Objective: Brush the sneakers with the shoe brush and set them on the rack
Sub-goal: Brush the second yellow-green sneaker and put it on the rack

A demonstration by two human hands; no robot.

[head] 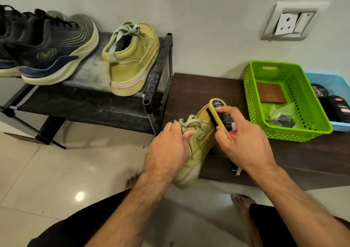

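Left hand (168, 148) clamped on sneaker (197, 146), tilted over worktop (198, 87) edge; right hand (244, 142) wrapped around brush (220, 114), bristles on the toe. Mate (130, 59) already on rack (157, 72). Risk: hard strokes twisting sneaker loose, dropping it to floor.

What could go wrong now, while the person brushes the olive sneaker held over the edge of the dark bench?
1. The left hand holds the olive sneaker partly off the dark bench; a hard stroke of the shoe brush in the right hand might push it to the floor.
2. The rack has only a narrow gap between the olive sneaker already there and the dark sneakers, so placing this one may be tight.
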